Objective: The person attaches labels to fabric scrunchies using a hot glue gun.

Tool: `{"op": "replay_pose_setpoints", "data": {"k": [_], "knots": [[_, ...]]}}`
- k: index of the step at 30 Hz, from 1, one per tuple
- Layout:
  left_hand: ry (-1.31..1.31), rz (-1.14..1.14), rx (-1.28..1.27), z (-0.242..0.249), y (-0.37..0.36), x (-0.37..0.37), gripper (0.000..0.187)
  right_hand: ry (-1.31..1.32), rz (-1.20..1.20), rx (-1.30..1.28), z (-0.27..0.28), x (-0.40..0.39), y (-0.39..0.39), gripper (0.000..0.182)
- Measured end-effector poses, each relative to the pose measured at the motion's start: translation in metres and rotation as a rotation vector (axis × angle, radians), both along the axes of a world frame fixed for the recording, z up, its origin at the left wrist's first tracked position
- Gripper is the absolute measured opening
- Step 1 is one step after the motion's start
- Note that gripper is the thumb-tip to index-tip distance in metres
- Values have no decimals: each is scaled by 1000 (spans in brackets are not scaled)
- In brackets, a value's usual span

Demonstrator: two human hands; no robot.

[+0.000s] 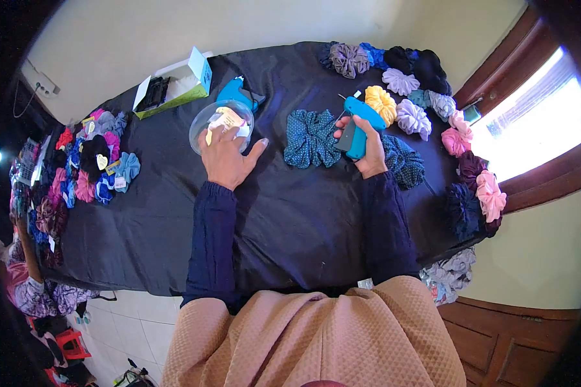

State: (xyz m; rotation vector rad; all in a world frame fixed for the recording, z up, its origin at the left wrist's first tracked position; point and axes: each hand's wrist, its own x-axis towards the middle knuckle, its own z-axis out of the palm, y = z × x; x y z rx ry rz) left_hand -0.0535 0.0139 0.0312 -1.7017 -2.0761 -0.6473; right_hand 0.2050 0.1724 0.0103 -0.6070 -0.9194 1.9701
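Note:
My right hand (369, 153) grips a blue tagging gun (359, 124), its needle pointing up and left, just right of a teal dotted scrunchie (311, 138) lying on the black cloth. My left hand (224, 155) reaches with spread fingers into a clear round plastic container (208, 116) that holds paper tags (228, 119); whether the fingertips pinch a tag is hidden. A second dark teal scrunchie (403, 161) lies under my right wrist. Both arms wear dark blue sleeves.
A black cloth-covered table (277, 213) fills the view. Untagged scrunchies (412, 119) curve along the right side, tagged scrunchies (100, 161) pile at the left. An open white-green box (181, 82) and another blue tagging gun (235, 93) lie at the back. A window (542, 122) is at right.

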Motion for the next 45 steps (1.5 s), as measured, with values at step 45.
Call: {"op": "replay_pose_setpoints", "data": {"k": [45], "knots": [[-93,-55,42,0,0,-7,44,-15,-25,18,1,-2,-2,29]]}}
